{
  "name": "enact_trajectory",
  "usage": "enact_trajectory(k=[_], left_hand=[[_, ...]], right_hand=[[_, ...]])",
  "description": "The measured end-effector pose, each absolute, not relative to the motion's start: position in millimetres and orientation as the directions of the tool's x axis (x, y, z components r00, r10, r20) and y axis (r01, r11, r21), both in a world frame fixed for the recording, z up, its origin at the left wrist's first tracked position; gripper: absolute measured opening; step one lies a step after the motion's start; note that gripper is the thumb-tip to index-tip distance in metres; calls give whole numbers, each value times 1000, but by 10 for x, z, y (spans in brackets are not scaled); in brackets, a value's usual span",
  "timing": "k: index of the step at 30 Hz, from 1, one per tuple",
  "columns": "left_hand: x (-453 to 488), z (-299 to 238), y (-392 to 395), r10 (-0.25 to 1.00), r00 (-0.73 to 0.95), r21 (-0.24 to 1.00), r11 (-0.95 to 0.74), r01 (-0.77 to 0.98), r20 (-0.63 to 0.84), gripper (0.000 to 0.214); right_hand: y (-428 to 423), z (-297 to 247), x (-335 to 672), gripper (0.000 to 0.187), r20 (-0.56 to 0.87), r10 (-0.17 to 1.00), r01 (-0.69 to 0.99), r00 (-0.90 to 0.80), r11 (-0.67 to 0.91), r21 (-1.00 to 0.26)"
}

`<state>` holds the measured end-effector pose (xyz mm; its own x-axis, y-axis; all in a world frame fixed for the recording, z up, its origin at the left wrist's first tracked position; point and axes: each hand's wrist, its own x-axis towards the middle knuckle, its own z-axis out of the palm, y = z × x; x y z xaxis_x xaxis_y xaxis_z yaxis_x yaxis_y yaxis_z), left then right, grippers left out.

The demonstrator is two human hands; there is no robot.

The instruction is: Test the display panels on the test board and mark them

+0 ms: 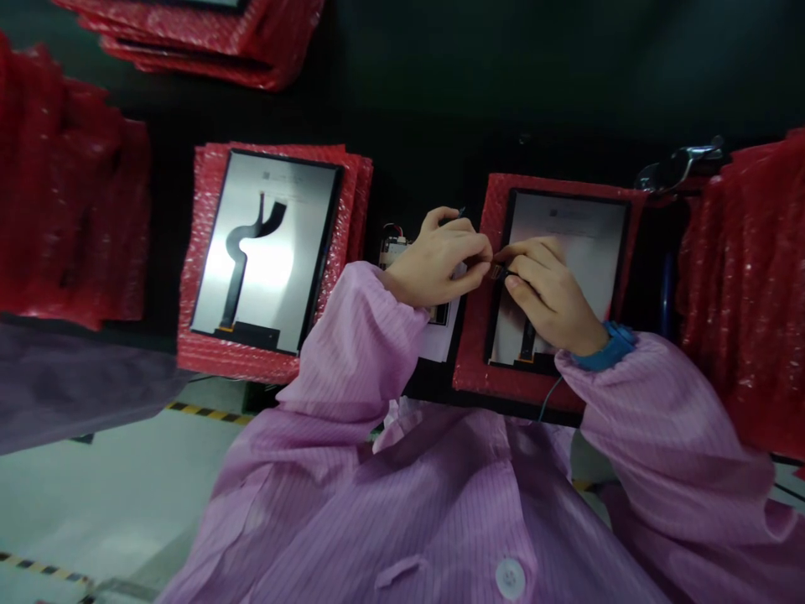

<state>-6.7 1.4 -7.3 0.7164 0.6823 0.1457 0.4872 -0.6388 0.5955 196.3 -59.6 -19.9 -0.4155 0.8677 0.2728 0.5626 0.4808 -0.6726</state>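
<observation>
Gently now: the right grip (pixel 548 295) pinches the ribbon end (pixel 500 272) near nine o'clock on the panel (pixel 584 243); what the left grip (pixel 441 258) holds, I cannot tell. Best keep the ribbon end square, slack and unkinked.

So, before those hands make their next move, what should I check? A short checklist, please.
1. Right hand on the small part: ok, fingertips appear closed on it.
2. Grip of the left hand: cannot tell; its fingers hide it.
3. Screen panel beneath the right hand padded: ok, red bubble wrap lies under it.
4. Blue wristband worn: ok, on the right wrist.
5. Hands off the other screen panel: ok, they are away from it.
</observation>
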Motion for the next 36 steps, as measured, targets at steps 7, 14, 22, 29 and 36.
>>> enact_trajectory(k=[7,14,22,29,36], left_hand=[[-61,-52,0,679,722,651,-608,456,128,10],[-54,-26,-12,681,726,665,-588,460,100,10],[-62,-33,-16,678,725,686,-585,432,121,11],[-66,-25,-31,690,716,694,-567,445,104,9],[-80,-62,-33,657,739,627,-641,443,150,10]], right_hand=[[-599,-199,1951,24,256,863,575,-436,486,-658],[-597,-199,1957,23,236,861,571,-450,481,-666],[-589,-215,1958,20,249,860,567,-445,486,-666],[-598,-209,1954,21,233,870,572,-435,467,-674],[-603,-208,1952,24,209,877,560,-434,444,-699]])
